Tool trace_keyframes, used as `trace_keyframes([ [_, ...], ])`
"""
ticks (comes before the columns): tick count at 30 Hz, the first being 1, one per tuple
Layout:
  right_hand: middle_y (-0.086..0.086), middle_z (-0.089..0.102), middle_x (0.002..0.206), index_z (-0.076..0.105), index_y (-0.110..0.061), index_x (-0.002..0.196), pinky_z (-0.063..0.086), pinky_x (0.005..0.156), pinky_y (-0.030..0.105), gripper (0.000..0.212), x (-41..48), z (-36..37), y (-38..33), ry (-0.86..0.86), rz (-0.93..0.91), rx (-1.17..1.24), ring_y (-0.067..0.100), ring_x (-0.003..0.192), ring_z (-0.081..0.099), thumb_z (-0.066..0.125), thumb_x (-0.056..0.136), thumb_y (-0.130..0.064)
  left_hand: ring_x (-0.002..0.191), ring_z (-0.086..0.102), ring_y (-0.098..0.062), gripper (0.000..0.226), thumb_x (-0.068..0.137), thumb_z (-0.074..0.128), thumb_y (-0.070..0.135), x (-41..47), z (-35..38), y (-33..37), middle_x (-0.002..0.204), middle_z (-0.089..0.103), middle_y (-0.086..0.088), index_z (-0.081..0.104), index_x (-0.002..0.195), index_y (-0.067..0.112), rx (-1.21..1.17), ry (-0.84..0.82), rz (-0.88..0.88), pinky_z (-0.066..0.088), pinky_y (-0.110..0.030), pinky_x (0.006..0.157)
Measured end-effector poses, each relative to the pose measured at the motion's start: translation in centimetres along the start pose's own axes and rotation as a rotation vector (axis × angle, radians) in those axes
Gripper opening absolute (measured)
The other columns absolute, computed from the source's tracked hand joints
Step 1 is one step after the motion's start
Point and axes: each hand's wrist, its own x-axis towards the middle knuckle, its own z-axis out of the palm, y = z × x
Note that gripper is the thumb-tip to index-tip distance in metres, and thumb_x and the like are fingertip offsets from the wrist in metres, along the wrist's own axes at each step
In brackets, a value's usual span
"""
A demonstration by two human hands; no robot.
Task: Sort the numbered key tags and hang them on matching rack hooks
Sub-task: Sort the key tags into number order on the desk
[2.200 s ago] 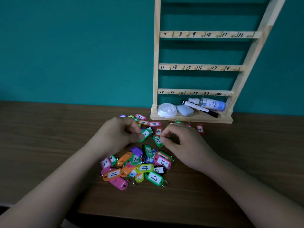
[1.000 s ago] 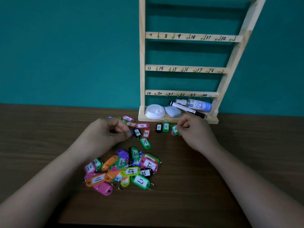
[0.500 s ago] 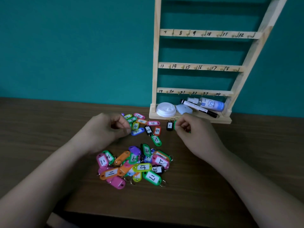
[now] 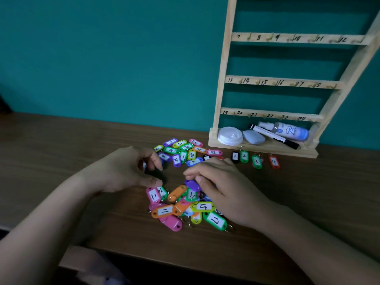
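A pile of coloured numbered key tags lies on the wooden table, with more tags spread behind it. Tags 1, 2, 3 and 4 lie in a row before the wooden rack. Its numbered hooks carry no tags. My left hand is curled left of the pile, and a small tag shows between its fingers. My right hand lies over the pile, its fingertips touching a purple tag.
On the rack's base ledge sit a white lid, a pale blue pebble-shaped object, a black marker and a small spray bottle. A teal wall stands behind. The table's front edge runs just below my forearms.
My right hand has left the row of tags by the rack and come back down over the pile. My left hand has stayed curled beside the tags.
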Motion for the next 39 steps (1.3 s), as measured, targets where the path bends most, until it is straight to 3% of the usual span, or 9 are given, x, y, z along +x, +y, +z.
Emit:
trace_keyframes([
  [3,-0.024,0.066,0.121,0.067,-0.033,0.131,0.034,0.106,0.029,0.028,0.4,0.8,-0.3,-0.062,-0.037,-0.021,-0.007,0.123,0.049,0.049,0.112,-0.022,0.087,0.065,0.001,0.040,0.068,0.094,0.053,0.0,0.2,-0.4,0.096,0.068,0.022,0.071,0.100,0.048,0.004,-0.005,-0.002,0.052,-0.027,0.079],
  [8,-0.026,0.065,0.111,0.070,-0.036,0.120,0.034,0.102,0.032,0.018,1.5,1.6,-0.7,-0.071,-0.056,-0.048,-0.006,0.114,0.048,0.059,0.106,-0.032,0.089,0.061,0.002,0.035,0.072,0.093,0.048,0.3,0.5,-0.5,0.099,0.066,0.017,0.071,0.098,0.040,0.046,0.053,-0.022,0.043,-0.020,0.072],
  [13,-0.022,0.060,0.107,0.074,-0.035,0.113,0.036,0.107,0.039,0.022,3.7,1.8,-1.0,-0.091,0.030,-0.034,0.001,0.111,0.044,0.071,0.096,-0.048,0.086,0.062,0.004,0.033,0.076,0.091,0.045,0.6,0.3,-0.6,0.096,0.068,0.016,0.071,0.100,0.036,0.098,0.108,-0.063,0.042,-0.013,0.068],
  [19,-0.020,0.052,0.106,0.073,-0.036,0.104,0.032,0.104,0.036,0.026,4.5,1.8,-1.0,-0.164,0.100,-0.035,0.001,0.108,0.041,0.078,0.088,-0.056,0.088,0.065,0.001,0.032,0.077,0.092,0.040,0.2,-0.4,-1.3,0.095,0.071,0.014,0.071,0.100,0.037,0.078,0.046,-0.069,0.047,-0.018,0.073],
  [24,-0.020,0.051,0.101,0.070,-0.035,0.097,0.031,0.100,0.036,0.020,4.7,1.9,-1.1,-0.189,0.115,-0.006,0.002,0.106,0.042,0.076,0.091,-0.053,0.090,0.064,0.002,0.030,0.079,0.090,0.040,0.1,-0.7,-1.4,0.098,0.071,0.014,0.070,0.101,0.037,0.107,0.065,-0.092,0.046,-0.017,0.073],
  [29,-0.018,0.052,0.106,0.067,-0.034,0.097,0.030,0.103,0.036,0.017,4.8,2.0,-1.1,-0.208,0.116,-0.015,0.005,0.111,0.042,0.071,0.096,-0.050,0.091,0.062,0.001,0.044,0.070,0.089,0.063,0.0,0.2,-0.6,0.101,0.068,0.015,0.069,0.100,0.037,0.079,0.061,-0.068,0.048,-0.019,0.075],
  [34,-0.017,0.055,0.105,0.065,-0.032,0.095,0.034,0.107,0.041,0.015,4.8,1.8,-1.1,-0.187,0.104,0.017,0.007,0.108,0.044,0.070,0.099,-0.046,0.097,0.059,-0.003,0.047,0.068,0.090,0.063,0.3,0.5,-0.3,0.107,0.062,0.015,0.067,0.101,0.038,0.149,0.046,-0.081,0.051,-0.028,0.084],
  [39,-0.020,0.052,0.106,0.066,-0.036,0.099,0.033,0.107,0.039,0.024,4.8,1.5,-1.2,-0.195,0.100,0.024,0.005,0.111,0.042,0.069,0.094,-0.059,0.091,0.059,-0.005,0.038,0.073,0.091,0.053,0.9,0.5,-1.0,0.099,0.060,0.013,0.066,0.096,0.036,0.166,0.153,-0.083,0.045,-0.025,0.074],
])
